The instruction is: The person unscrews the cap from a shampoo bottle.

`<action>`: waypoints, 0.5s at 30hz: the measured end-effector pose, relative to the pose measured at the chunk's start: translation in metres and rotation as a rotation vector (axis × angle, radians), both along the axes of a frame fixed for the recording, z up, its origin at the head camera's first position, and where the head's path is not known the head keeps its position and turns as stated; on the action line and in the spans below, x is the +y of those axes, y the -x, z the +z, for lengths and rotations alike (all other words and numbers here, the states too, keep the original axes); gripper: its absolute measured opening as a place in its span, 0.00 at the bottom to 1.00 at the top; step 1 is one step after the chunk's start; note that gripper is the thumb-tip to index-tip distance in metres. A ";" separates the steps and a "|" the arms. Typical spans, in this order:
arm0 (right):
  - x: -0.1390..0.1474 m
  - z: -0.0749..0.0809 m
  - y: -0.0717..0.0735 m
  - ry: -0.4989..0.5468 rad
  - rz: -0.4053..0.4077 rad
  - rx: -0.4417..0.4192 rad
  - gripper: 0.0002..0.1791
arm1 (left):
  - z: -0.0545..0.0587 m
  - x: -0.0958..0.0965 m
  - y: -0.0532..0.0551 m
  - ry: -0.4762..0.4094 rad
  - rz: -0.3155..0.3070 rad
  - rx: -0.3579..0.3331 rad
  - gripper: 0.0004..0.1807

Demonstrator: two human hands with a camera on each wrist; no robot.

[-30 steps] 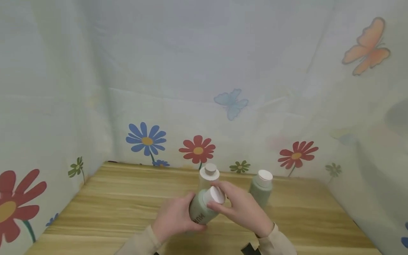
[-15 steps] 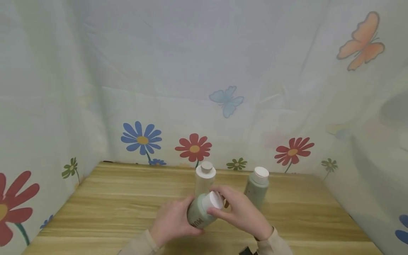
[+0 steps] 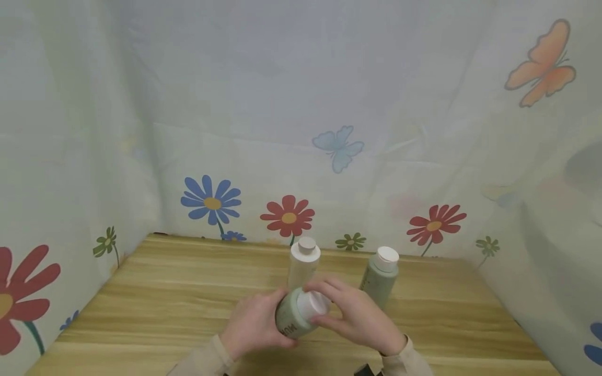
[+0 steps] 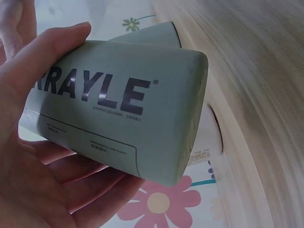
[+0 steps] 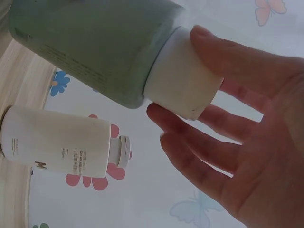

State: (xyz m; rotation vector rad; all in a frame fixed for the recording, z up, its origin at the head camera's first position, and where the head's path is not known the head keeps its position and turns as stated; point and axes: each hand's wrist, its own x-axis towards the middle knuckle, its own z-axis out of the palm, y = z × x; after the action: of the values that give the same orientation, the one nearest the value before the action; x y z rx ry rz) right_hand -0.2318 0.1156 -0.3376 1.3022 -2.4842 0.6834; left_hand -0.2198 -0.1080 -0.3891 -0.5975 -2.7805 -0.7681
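Note:
A pale green bottle (image 3: 290, 316) with dark lettering is held tilted over the table. My left hand (image 3: 254, 319) grips its body, thumb on one side and fingers below, as the left wrist view (image 4: 61, 118) shows. My right hand (image 3: 359, 316) pinches the bottle's white cap (image 5: 180, 76) between thumb and fingertips. The cap sits on the bottle's neck. Behind the held bottle stands an upright white bottle (image 3: 303, 266), partly covered by my right hand in the head view. A second green bottle (image 3: 380, 279) with a white cap stands to the right.
The wood-grain table (image 3: 188, 282) runs back to a pale cloth wall (image 3: 235, 104) printed with flowers and butterflies. More cloth encloses the left and right sides. A small black object (image 3: 364, 371) shows near my right sleeve.
My right thumb and fingers have shifted round the cap, with the fingers now lying further over its top. The left hand keeps its grip. The head view has moved slightly.

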 end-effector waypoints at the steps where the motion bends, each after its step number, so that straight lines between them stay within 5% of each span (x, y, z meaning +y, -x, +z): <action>1: 0.001 0.000 0.000 -0.006 0.014 -0.002 0.25 | 0.000 0.000 0.000 0.001 -0.003 -0.002 0.39; 4: 0.002 0.000 -0.001 0.022 0.009 -0.048 0.27 | 0.001 0.000 -0.001 -0.006 -0.005 -0.013 0.38; 11: -0.001 0.000 -0.001 0.101 -0.173 -0.139 0.26 | 0.003 0.000 -0.003 -0.024 0.010 -0.023 0.40; 15: -0.003 0.001 0.001 0.118 -0.143 -0.167 0.21 | 0.003 0.000 -0.002 -0.005 0.006 0.004 0.39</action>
State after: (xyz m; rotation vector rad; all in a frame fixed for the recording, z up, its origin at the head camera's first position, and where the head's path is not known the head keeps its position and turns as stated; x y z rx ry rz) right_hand -0.2326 0.1130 -0.3368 1.0537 -2.5912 0.9224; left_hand -0.2179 -0.1084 -0.3863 -0.5892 -2.7743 -0.7716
